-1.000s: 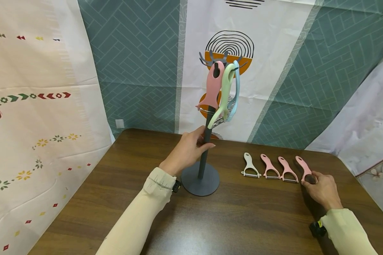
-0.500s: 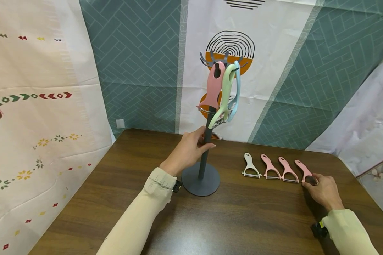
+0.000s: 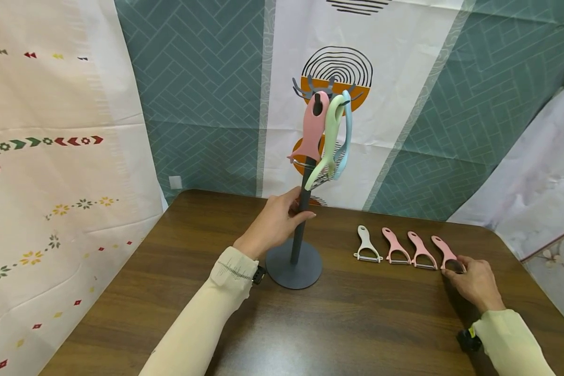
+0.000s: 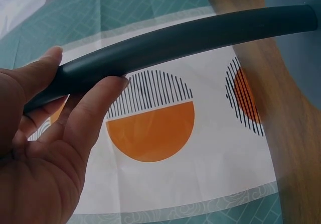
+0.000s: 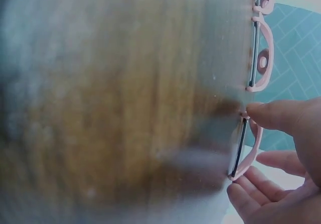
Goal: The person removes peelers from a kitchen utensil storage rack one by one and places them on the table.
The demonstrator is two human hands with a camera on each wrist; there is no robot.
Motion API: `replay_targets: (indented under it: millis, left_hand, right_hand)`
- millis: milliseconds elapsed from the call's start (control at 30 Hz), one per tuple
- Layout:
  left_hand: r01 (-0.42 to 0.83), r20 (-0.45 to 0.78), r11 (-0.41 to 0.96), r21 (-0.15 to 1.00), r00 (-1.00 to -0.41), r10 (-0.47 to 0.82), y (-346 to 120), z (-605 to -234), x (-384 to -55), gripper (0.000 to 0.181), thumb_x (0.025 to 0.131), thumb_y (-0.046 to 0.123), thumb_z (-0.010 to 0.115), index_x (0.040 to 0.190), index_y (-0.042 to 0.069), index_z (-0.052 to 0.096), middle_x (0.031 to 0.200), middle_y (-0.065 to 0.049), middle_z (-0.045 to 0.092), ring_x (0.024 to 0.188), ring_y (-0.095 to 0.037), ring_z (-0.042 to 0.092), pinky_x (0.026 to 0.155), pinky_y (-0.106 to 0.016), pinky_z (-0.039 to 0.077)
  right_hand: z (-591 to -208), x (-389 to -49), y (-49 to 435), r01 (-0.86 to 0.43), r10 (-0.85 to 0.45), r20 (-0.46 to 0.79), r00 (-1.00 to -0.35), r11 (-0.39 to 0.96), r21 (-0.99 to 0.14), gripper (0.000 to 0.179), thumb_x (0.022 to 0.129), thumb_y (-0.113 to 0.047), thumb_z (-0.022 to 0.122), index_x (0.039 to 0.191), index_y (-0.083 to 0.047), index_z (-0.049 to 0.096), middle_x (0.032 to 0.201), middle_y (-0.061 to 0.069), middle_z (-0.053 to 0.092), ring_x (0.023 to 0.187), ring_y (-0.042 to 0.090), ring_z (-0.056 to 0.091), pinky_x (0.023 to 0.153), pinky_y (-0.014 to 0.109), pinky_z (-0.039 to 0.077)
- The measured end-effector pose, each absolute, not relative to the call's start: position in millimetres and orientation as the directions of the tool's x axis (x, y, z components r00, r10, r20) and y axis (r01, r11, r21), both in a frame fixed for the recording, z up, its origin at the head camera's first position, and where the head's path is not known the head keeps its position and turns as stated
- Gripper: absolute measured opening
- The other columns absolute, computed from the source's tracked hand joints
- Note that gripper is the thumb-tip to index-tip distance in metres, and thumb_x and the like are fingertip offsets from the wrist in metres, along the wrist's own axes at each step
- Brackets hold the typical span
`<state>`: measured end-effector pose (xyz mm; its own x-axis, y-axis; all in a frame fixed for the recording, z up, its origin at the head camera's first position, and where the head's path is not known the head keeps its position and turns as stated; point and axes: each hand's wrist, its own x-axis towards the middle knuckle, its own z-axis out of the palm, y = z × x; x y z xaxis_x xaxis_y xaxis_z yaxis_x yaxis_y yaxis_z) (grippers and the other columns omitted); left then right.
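Observation:
My left hand (image 3: 273,222) holds the dark grey pole (image 3: 298,230) of an upright stand, thumb on one side and fingers on the other. A pink peeler (image 3: 313,128), a light green peeler (image 3: 332,128) and a light blue peeler (image 3: 348,130) hang from the stand's top hooks. At the table's right, my right hand (image 3: 477,282) pinches another pink peeler (image 3: 444,249) by the two sides of its blade end. In the right wrist view the thumb is at one corner of that peeler (image 5: 255,146) and fingertips are at the other. It lies on the table, handle pointing away.
Left of the held peeler, two pink peelers (image 3: 421,250) (image 3: 396,245) and a white peeler (image 3: 366,243) lie in a row. The stand's round base (image 3: 305,274) rests on the brown wooden table (image 3: 357,318). A patterned cloth (image 3: 202,104) hangs behind the table.
My right hand has swung the handle end of the rightmost pink peeler slightly left over the table. The left hand keeps its hold on the pole.

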<state>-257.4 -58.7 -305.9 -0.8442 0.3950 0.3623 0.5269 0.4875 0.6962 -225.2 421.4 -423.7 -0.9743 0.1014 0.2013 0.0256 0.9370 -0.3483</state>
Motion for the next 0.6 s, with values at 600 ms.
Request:
replay_targets:
  millis: [600]
  left_hand:
    - [0.504,0.32,0.513,0.694,-0.855,0.407,-59,-303,-257,0.014,0.1,0.026,0.066,0.102,0.014,0.06,0.099,0.001,0.078,0.085,-0.014,0.07,0.074,-0.029,0.054]
  right_hand:
    - [-416,-224,407,-0.046,0.084,0.324,-0.942,0.926,-0.374,0.053,0.087,-0.012,0.071,0.124,0.023,0.055,0.12,0.049,0.055,0.114,0.061,0.046,0.098,0.068,0.035]
